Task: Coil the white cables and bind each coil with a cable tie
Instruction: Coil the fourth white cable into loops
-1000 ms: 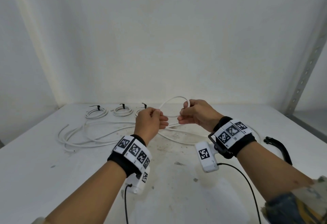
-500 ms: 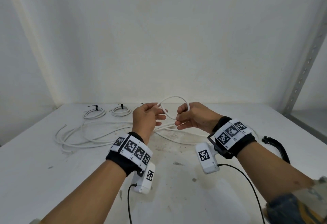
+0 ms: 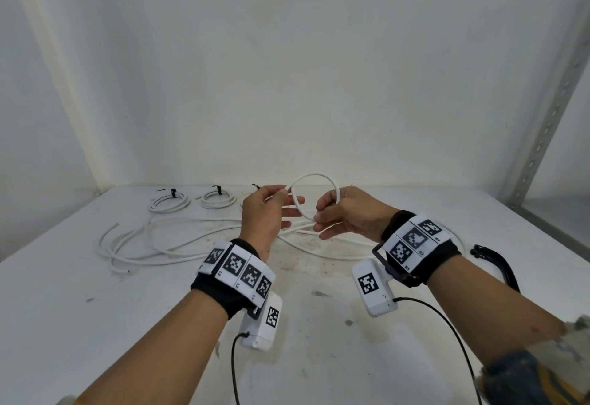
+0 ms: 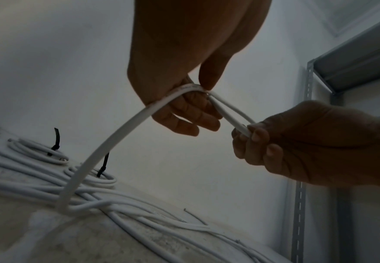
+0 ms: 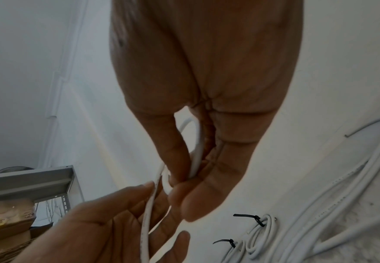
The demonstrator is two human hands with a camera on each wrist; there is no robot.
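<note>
A white cable loop (image 3: 314,177) stands in the air between both hands above the table. My left hand (image 3: 265,211) pinches the cable (image 4: 126,128) between thumb and forefinger, the other fingers spread. My right hand (image 3: 343,213) pinches the loop's crossing (image 5: 194,160) with thumb and curled fingers. The cable's free length runs down to a loose tangle of white cables (image 3: 153,241) on the table. Finished coils bound with black ties (image 3: 170,201) (image 3: 217,199) lie at the back left; a third (image 4: 92,176) sits behind my left hand.
The white table (image 3: 95,308) is stained in the middle. A bundle of black cable ties (image 3: 498,264) lies at the right. A grey metal shelf upright (image 3: 542,126) stands at the right edge. Walls close the back and left.
The hands have drawn apart a little and the loop has grown into a full ring. My left hand went from a closed fist to a pinch with fingers spread.
</note>
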